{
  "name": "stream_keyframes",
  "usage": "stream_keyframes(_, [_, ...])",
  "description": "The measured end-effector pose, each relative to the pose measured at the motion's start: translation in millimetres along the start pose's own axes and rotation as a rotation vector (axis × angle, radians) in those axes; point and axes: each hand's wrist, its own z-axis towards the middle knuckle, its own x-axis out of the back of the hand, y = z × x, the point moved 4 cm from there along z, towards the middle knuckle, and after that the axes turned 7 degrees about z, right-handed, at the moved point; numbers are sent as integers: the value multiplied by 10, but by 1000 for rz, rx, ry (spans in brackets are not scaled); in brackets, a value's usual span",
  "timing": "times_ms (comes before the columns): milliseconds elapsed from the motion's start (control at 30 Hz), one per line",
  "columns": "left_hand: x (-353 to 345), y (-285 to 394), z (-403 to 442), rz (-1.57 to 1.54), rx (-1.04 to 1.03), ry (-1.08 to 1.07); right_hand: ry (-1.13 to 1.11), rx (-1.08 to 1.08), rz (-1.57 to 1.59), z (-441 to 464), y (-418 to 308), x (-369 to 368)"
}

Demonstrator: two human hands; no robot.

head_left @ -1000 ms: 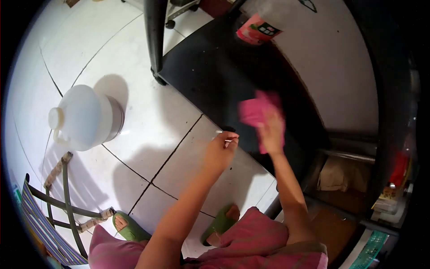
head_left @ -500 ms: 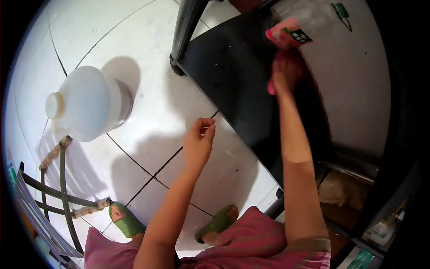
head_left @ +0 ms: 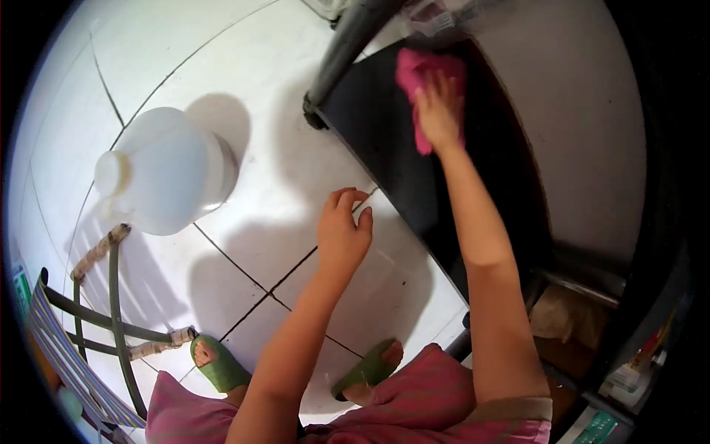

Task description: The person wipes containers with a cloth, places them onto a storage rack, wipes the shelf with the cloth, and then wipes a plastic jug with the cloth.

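Note:
My right hand [head_left: 438, 111] presses a bright pink cloth [head_left: 409, 70] against a black shelf board [head_left: 392, 137], near its far end. The fingers lie over the cloth and are slightly blurred. Over the tiled floor, just left of the board's edge, hovers my left hand [head_left: 345, 226]. Its fingers are loosely bent, the thumb stands apart, and it holds nothing. Beyond the cloth, a clear plastic container [head_left: 429, 16] is partly visible at the top of the view.
A large whitish plastic jug [head_left: 166, 174] with a cap stands on the floor to the left. Below it is a folding stool [head_left: 111, 311] with green metal legs. A dark metal leg [head_left: 351, 52] rises at the board's far left corner. Brown cloth-like material [head_left: 566, 311] lies lower right.
My right hand has swept the pink cloth left and farther away along the board. The plastic container now shows less, near the top edge. My left hand's fingers have spread a little.

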Motion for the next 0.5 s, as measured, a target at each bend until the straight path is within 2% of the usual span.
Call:
stream_keyframes(67, [169,10,44,-29,74,-19,-86,-253,-18,420,9,-103])
stream_keyframes(133, [223,-46,39,-72,148,-59,-97,-264,-14,543,-313,-94])
stream_keyframes(200, [254,-115,99,-52,116,30,-67,-51,30,524,-697,-217])
stream_keyframes(267, [278,-98,143,-55,123,27,-93,171,80,205,-1158,-108])
stream_keyframes(333, [263,-50,180,-57,116,11,-44,337,145,-207,-1319,-86])
stream_keyframes(400, [232,-29,212,-101,93,21,-94,380,208,-623,-1328,94])
stream_keyframes(467, [289,75,235,-120,109,-9,-267,369,188,-1009,-1200,314])
stream_keyframes(500, [304,84,232,-138,137,-38,-272,355,109,-1037,-1038,360])
